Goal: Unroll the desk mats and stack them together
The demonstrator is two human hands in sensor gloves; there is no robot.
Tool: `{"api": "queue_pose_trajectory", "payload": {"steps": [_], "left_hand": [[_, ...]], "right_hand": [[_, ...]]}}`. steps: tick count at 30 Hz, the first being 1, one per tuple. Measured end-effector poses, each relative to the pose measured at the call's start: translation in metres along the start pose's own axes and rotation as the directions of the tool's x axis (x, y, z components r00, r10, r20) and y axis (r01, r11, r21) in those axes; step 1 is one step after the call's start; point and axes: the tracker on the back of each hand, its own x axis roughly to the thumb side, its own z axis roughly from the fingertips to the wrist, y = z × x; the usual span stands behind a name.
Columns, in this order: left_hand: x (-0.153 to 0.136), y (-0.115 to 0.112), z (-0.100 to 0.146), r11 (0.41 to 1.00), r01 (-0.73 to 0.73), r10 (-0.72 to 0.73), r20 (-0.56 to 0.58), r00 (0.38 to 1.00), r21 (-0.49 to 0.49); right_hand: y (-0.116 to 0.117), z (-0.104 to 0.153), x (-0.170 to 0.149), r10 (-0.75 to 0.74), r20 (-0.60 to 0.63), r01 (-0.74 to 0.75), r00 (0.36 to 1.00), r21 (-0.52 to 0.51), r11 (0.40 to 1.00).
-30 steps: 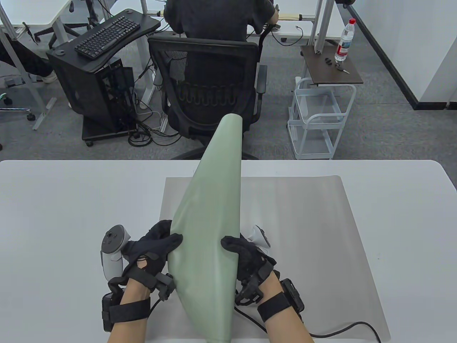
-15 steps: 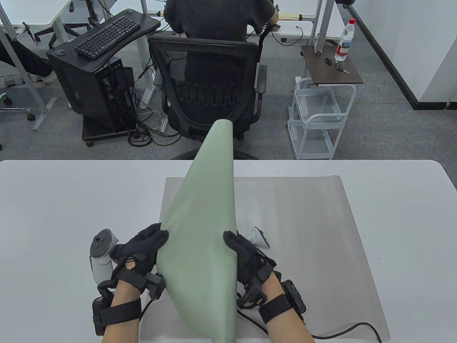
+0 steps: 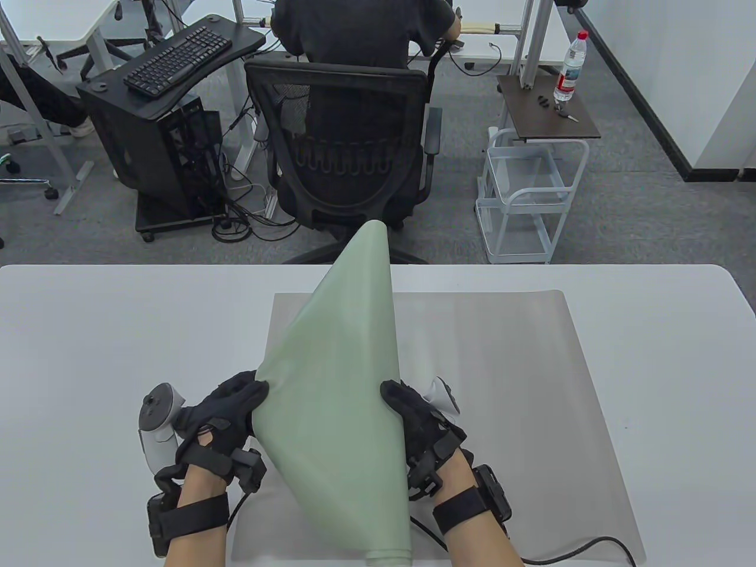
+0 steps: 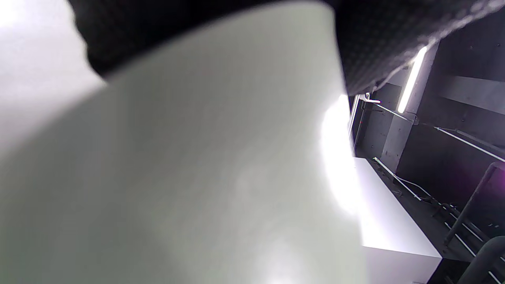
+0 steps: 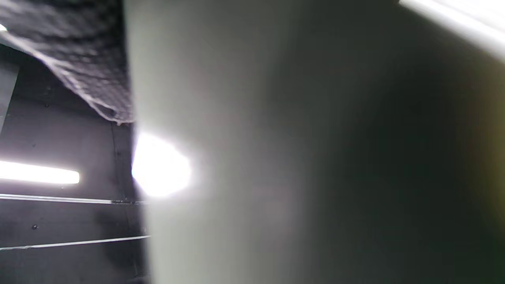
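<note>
A pale green desk mat [image 3: 336,401], partly unrolled and still curled, is held up above the table, one end pointing away past the far edge. My left hand [image 3: 227,407] grips its left edge and my right hand [image 3: 410,413] grips its right edge. Under it a grey desk mat [image 3: 520,378] lies flat on the white table [image 3: 106,331]. The green mat fills the left wrist view [image 4: 189,177] and the right wrist view [image 5: 315,157], with my gloved fingers [image 4: 378,39] at the top.
Beyond the table's far edge stand an office chair [image 3: 348,136] with a seated person, a black stand with a keyboard [image 3: 177,59], and a white cart [image 3: 525,195] with a water bottle [image 3: 570,65]. A black cable [image 3: 579,546] lies on the grey mat near the front.
My left hand has moved left and pulled its edge outward, so the green mat has spread wider. Its far end has sunk a little. My right hand has shifted slightly right.
</note>
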Motion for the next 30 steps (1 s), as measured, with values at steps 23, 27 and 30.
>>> {"api": "queue_pose_trajectory", "payload": {"steps": [23,27,30], "left_hand": [[0.002,0.001,0.002,0.986,0.159,-0.160,0.015,0.987,0.054],[0.002,0.001,0.002,0.986,0.156,-0.157,0.014,0.988,0.056],[0.002,0.003,0.003,0.986,0.154,-0.156,0.021,0.988,0.064]], "right_hand": [[0.016,0.000,0.002,-0.071,0.067,0.052,0.995,0.256,0.965],[0.012,0.000,0.004,-0.068,0.072,0.048,0.995,0.248,0.968],[0.007,0.003,0.008,-0.018,0.091,0.003,0.996,0.168,0.986]]}}
